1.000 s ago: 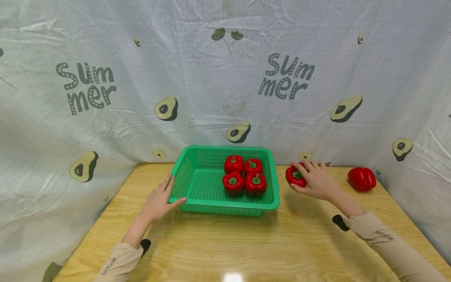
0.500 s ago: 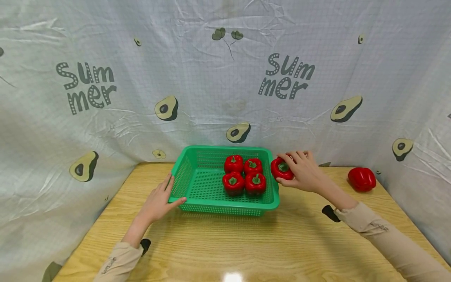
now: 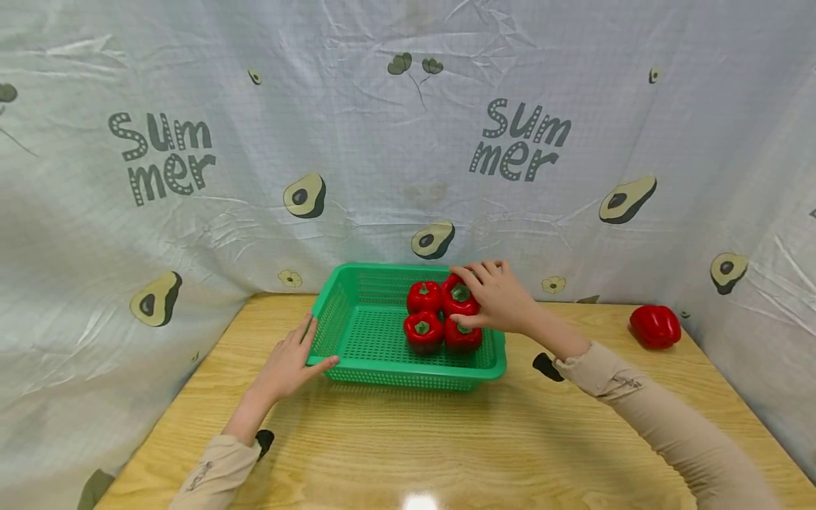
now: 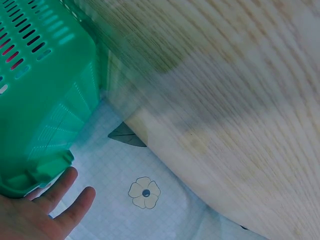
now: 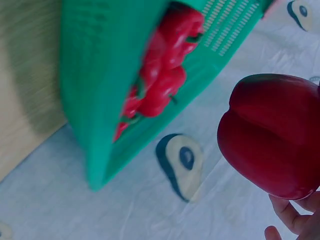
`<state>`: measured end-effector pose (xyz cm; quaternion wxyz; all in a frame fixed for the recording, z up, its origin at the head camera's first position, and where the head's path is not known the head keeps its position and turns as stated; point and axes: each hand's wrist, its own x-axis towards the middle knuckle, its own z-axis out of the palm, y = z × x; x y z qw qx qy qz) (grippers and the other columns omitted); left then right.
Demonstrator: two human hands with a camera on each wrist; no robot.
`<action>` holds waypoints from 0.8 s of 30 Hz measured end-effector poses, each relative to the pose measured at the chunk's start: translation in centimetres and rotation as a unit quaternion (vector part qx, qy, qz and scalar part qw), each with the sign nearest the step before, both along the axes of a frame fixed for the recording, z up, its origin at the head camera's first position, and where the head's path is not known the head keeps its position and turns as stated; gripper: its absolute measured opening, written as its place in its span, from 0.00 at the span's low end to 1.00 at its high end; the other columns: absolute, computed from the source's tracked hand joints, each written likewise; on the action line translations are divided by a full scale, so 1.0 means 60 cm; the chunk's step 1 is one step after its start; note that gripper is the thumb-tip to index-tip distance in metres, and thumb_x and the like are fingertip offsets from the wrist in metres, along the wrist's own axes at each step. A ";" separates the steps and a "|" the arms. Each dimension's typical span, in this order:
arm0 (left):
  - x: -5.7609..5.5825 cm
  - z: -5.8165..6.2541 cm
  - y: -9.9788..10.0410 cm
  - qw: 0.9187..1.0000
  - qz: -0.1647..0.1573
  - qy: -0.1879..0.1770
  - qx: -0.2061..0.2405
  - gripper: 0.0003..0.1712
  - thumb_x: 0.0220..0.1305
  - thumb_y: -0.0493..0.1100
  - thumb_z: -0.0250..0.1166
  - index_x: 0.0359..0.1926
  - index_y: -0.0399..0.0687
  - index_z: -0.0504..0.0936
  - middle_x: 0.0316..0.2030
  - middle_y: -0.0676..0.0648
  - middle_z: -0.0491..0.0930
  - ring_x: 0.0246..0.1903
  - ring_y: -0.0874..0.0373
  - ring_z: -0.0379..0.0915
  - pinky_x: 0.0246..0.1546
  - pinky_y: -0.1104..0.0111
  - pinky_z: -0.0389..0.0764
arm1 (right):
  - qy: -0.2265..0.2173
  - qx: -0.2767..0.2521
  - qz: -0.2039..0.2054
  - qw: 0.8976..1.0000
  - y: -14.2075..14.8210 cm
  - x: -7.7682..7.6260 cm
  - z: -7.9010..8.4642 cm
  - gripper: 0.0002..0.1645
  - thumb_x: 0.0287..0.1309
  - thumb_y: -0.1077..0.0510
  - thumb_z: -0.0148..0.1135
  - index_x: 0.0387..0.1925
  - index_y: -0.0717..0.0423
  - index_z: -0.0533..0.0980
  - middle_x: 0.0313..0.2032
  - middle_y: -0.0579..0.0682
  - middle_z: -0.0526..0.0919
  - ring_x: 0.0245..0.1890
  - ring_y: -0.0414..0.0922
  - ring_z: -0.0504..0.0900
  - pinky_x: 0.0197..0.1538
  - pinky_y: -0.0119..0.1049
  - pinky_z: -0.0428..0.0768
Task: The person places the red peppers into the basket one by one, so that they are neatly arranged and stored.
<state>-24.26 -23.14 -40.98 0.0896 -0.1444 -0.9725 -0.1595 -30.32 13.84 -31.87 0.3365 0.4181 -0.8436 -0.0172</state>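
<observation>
My right hand point(image 3: 506, 301) grips a red bell pepper point(image 3: 454, 303) over the right part of a green plastic basket point(image 3: 408, 367). In the right wrist view the held bell pepper point(image 5: 272, 137) shows large and glossy, with fingertips at its lower side. Several more red bell peppers point(image 3: 423, 333) with green stems sit grouped inside the basket, partly covered by the hand and its pepper. At the basket's left front corner rests my left hand point(image 3: 285, 367), fingers straight along the side rim and thumb extended on the front rim.
One more red bell pepper point(image 3: 655, 326) lies on its side at the right end of the wooden table point(image 3: 408, 439). A white curtain point(image 3: 357, 149) with avocado and "summer" prints hangs directly behind the basket and along both sides.
My right hand has carried the bell pepper leftward from beside the basket, across its right rim, to above the other peppers. The left hand has stayed on the corner.
</observation>
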 end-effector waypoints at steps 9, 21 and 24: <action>-0.002 -0.004 0.001 1.000 0.003 0.008 -0.006 0.52 0.57 0.66 0.52 0.67 0.32 0.46 0.68 0.34 0.43 0.62 0.33 0.51 0.54 0.42 0.61 | -0.082 0.007 -0.010 0.997 -0.076 -0.018 0.007 0.46 0.47 0.34 0.57 0.60 0.60 0.62 0.52 0.53 0.72 0.42 0.51 0.67 0.43 0.48 0.62; -0.002 -0.004 0.002 1.000 0.007 0.012 -0.002 0.51 0.58 0.65 0.52 0.67 0.32 0.47 0.67 0.34 0.45 0.62 0.34 0.52 0.54 0.42 0.61 | -0.234 -0.036 -0.049 0.970 -0.158 -0.062 -0.017 0.43 0.50 0.37 0.57 0.60 0.59 0.61 0.52 0.57 0.70 0.50 0.56 0.66 0.45 0.47 0.63; -0.002 -0.004 0.002 1.000 0.007 0.013 -0.003 0.51 0.58 0.65 0.52 0.67 0.31 0.47 0.67 0.34 0.45 0.62 0.34 0.52 0.54 0.42 0.61 | -0.259 -0.054 -0.073 0.962 -0.175 -0.076 -0.028 0.42 0.50 0.37 0.57 0.59 0.59 0.61 0.50 0.57 0.70 0.47 0.54 0.66 0.43 0.44 0.62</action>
